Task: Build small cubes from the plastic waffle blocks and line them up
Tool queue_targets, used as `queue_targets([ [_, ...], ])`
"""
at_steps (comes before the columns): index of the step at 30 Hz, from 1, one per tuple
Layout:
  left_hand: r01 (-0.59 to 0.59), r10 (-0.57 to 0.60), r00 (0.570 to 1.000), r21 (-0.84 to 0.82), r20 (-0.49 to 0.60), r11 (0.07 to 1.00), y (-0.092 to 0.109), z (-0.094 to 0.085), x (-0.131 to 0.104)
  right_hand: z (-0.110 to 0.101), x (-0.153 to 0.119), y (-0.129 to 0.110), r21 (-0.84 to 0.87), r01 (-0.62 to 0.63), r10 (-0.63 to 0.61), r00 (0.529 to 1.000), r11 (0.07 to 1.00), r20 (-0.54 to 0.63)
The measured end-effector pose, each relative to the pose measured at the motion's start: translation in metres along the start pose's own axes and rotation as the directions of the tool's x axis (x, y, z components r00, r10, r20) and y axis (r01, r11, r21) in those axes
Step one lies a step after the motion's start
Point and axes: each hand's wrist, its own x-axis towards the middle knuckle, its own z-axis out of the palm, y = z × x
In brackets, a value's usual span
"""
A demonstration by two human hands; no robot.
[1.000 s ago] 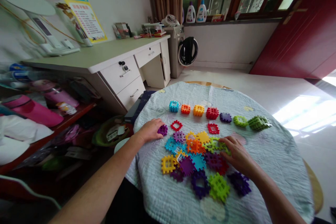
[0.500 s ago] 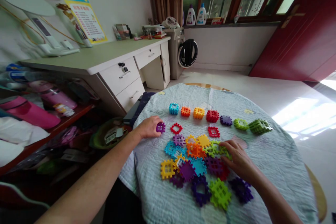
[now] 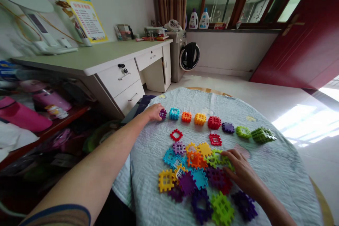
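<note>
My left hand [image 3: 154, 112] grips a purple notched plastic tile [image 3: 162, 114] at the left end of a row on the cloth, just left of the blue tile stack [image 3: 174, 113]. At the right edge of a loose heap, my right hand [image 3: 240, 166] has its thumb and fingers around a green tile [image 3: 227, 163], partly hidden by them. Beside that tile lies another green tile [image 3: 212, 159]. The heap also has an orange tile [image 3: 194, 159], a dark purple tile [image 3: 187, 183] and a yellow tile [image 3: 166, 180].
Orange [image 3: 186, 117], yellow [image 3: 200, 119] and red [image 3: 214, 122] stacks continue the row, then purple and green ones. Between row and heap lie a red frame tile [image 3: 176, 134] and a red window tile [image 3: 215, 140]. A desk [image 3: 116, 56] and crowded shelf [image 3: 66, 118] stand left.
My left hand has moved away from me with the purple tile, from beside the red frame tile to the row's left end. My right hand stays at the green tile.
</note>
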Motion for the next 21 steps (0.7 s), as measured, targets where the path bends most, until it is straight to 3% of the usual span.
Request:
queue_targets([
  [8,0.01,-0.01,0.98,0.001,0.199,1.0,-0.009,0.003,0.013,0.0,-0.001,0.0,-0.005,0.004,-0.004,1.0,1.0,-0.003],
  [21,0.049,-0.05,0.985,0.015,0.164,0.999,-0.004,0.001,0.016,-0.001,0.0,-0.004,-0.025,0.003,-0.003,1.0,1.0,0.002],
])
